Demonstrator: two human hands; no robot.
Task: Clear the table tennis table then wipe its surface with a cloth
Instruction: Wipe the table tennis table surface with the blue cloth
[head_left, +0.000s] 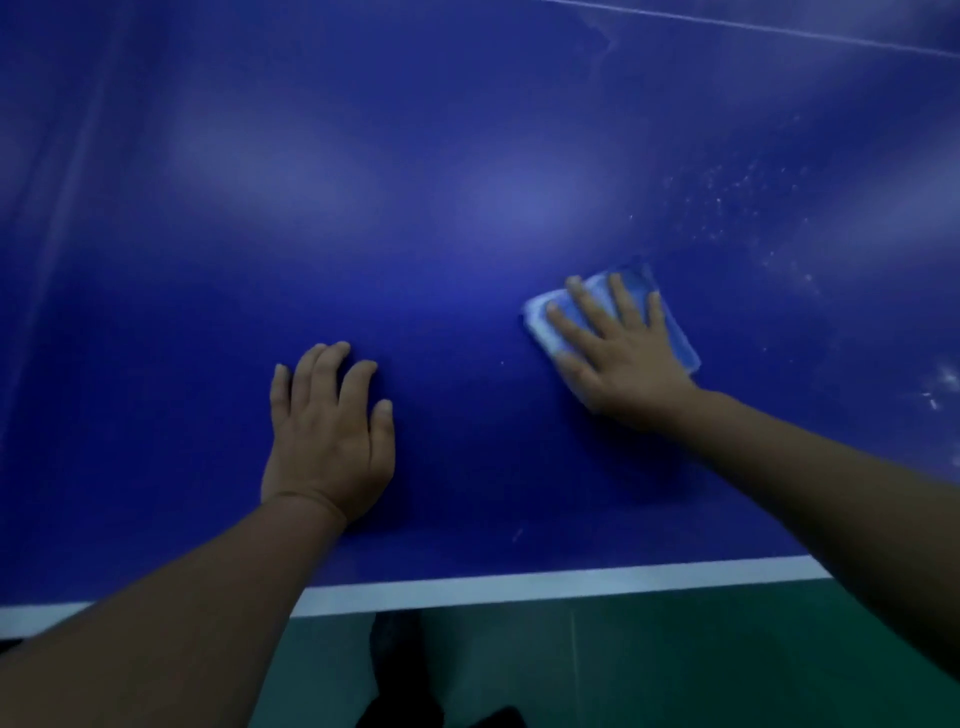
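Pressing the cloth (613, 317) flat with my right hand (621, 358), left hand (327, 431) spread on the tabletop (467, 156); white specks (737, 202) lie beyond, toward the right edge.

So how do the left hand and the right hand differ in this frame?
The right hand presses a folded light blue cloth flat on the table; the left hand rests straight on the bare surface. The right hand reaches farther from the white edge line than the left. Both lie palm down.

My left hand (327, 431) lay flat, palm down, fingers (358, 376) loosely spread. My right hand (621, 353) reached farther out to the right, fingers straight and splayed, pressing downward.
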